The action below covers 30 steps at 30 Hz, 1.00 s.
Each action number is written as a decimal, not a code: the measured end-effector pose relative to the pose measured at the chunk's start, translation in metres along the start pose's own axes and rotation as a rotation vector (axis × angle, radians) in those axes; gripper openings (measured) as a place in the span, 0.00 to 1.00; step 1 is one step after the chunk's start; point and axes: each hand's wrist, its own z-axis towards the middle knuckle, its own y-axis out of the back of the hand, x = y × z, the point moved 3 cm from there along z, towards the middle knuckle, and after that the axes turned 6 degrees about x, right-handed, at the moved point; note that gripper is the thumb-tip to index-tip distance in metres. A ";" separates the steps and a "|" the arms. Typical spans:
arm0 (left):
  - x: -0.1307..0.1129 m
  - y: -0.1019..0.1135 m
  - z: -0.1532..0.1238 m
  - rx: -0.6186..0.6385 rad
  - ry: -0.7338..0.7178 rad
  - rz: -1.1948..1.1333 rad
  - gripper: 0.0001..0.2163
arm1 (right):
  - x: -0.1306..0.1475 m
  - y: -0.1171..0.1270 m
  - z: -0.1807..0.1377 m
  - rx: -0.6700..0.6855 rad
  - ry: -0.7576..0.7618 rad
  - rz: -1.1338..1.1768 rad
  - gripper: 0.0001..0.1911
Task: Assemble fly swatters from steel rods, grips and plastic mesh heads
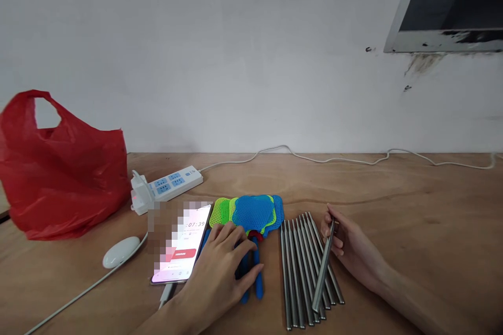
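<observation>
Right hand (356,251) holds tube (323,271) over row (293,272), right edge

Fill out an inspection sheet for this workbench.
Surface: brown plywood table, grain showing.
Job's things: row of grey steel tubes; stacked green, yellow and blue mesh swatters.
Clutter: red plastic bag; lit phone.
Grippers: left hand rests on the swatters' blue handles; right hand pinches one raised tube over the row.
Cables: white power strip; white cable along the wall; white oval puck on a cord.
Surroundings: white wall; dark framed panel.
</observation>
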 end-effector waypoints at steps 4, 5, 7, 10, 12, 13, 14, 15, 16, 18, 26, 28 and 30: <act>-0.004 0.001 -0.001 0.029 -0.010 -0.083 0.05 | 0.000 0.003 0.001 0.017 0.015 0.010 0.17; -0.006 0.001 -0.001 0.045 -0.020 -0.103 0.05 | -0.001 0.003 0.001 0.021 0.017 0.014 0.17; -0.011 0.003 -0.002 0.094 -0.053 -0.133 0.04 | 0.000 0.003 0.001 0.023 0.030 0.019 0.17; -0.021 0.006 -0.004 0.203 -0.142 -0.176 0.02 | 0.002 0.001 0.000 0.009 0.052 0.013 0.18; -0.025 0.008 -0.004 0.258 -0.176 -0.201 0.02 | 0.004 0.000 -0.001 -0.003 0.067 0.015 0.18; -0.026 0.008 -0.004 0.269 -0.178 -0.210 0.03 | 0.005 -0.001 -0.001 -0.008 0.073 0.019 0.18; -0.027 0.008 -0.004 0.274 -0.169 -0.217 0.05 | 0.005 -0.001 -0.002 -0.013 0.078 0.023 0.18; -0.027 0.008 -0.004 0.277 -0.158 -0.225 0.06 | 0.005 -0.001 -0.002 -0.016 0.080 0.022 0.17; -0.027 0.006 -0.005 0.279 -0.146 -0.233 0.07 | 0.005 0.000 -0.001 -0.017 0.080 0.018 0.17; -0.026 0.002 -0.005 0.274 -0.107 -0.237 0.08 | 0.003 0.001 -0.001 -0.017 0.078 0.000 0.17; -0.026 0.000 -0.007 0.179 -0.080 -0.209 0.10 | 0.003 0.001 -0.001 0.007 0.079 -0.037 0.18; -0.028 0.002 -0.007 0.163 -0.101 -0.213 0.09 | 0.003 0.000 -0.001 0.009 0.078 -0.033 0.18; -0.029 0.003 -0.006 0.133 -0.126 -0.221 0.08 | 0.003 0.000 -0.001 0.006 0.082 -0.021 0.18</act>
